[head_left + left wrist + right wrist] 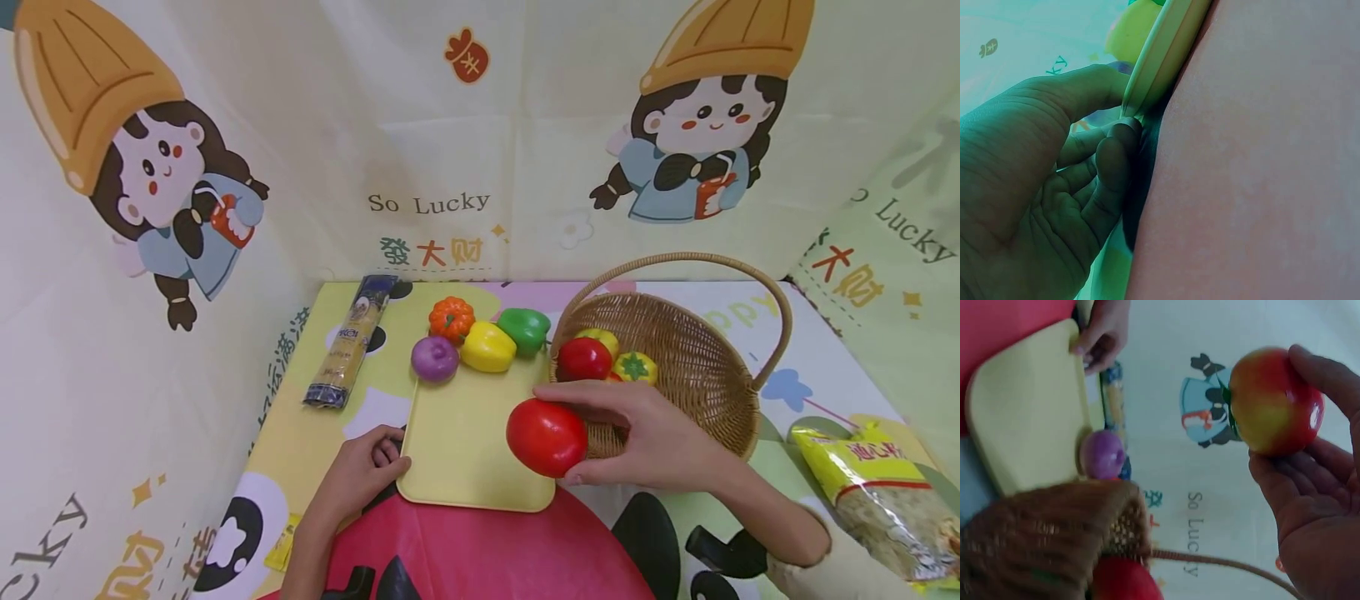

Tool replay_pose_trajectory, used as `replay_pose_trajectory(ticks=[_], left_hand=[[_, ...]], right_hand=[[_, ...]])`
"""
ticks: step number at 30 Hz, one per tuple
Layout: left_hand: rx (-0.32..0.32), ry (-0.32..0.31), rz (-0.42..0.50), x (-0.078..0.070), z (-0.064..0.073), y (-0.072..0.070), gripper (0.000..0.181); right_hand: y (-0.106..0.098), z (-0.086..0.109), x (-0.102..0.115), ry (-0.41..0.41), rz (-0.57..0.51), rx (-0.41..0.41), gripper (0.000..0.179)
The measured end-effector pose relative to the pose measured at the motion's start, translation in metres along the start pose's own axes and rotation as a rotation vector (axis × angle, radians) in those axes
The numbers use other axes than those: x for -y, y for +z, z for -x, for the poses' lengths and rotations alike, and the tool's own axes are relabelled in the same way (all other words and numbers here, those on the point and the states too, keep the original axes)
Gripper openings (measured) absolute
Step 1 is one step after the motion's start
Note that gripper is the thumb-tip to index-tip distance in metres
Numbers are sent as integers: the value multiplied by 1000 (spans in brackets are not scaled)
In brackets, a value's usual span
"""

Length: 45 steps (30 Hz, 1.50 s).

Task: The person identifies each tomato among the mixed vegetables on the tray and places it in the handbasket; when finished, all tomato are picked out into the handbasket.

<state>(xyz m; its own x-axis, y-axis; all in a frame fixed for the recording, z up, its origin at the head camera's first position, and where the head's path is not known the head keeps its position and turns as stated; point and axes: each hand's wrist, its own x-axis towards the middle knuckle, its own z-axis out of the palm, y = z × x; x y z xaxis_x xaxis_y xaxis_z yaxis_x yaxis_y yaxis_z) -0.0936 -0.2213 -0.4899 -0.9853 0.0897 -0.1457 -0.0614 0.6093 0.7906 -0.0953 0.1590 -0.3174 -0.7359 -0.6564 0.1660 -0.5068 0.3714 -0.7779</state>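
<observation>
My right hand [637, 433] holds a shiny red toy tomato [547, 437] between thumb and fingers, above the right side of a yellow tray [472, 450]. The right wrist view shows a yellow patch and green leaves on the tomato [1275, 403]. At the tray's lower left corner, my left hand [367, 471] pinches the rim, with the thumb on one side and curled fingers [1113, 162] on the other. Beyond the tray's far edge sit a purple onion [435, 359], an orange pumpkin [452, 319], a yellow pepper [489, 347] and a green pepper [524, 331].
A wicker basket [697, 358] with a tall handle stands right of the tray, holding several toy vegetables, including a red one [584, 359]. A pasta packet [352, 342] lies at the left. Another yellow bag [885, 500] lies far right. Printed cloth walls [525, 167] enclose the table.
</observation>
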Motion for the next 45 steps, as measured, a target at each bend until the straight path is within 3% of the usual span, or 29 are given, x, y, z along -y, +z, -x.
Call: replay_pose_trajectory(ticks=[13,25,38,45], left_hand=[[3,-2,29,2,0,-1,28],[14,8,49,-1,2,-1,28],[10,29,28,4,-1,0,30],[15,16,23,2,-1,-1,30]], right_hand=[[-54,14,-25,-45,139,34,78],[-103,18,-71,68,-11,156,75],[-124,14,-99,131,2,221,73],[-127,12,-111,203,81,254,72]])
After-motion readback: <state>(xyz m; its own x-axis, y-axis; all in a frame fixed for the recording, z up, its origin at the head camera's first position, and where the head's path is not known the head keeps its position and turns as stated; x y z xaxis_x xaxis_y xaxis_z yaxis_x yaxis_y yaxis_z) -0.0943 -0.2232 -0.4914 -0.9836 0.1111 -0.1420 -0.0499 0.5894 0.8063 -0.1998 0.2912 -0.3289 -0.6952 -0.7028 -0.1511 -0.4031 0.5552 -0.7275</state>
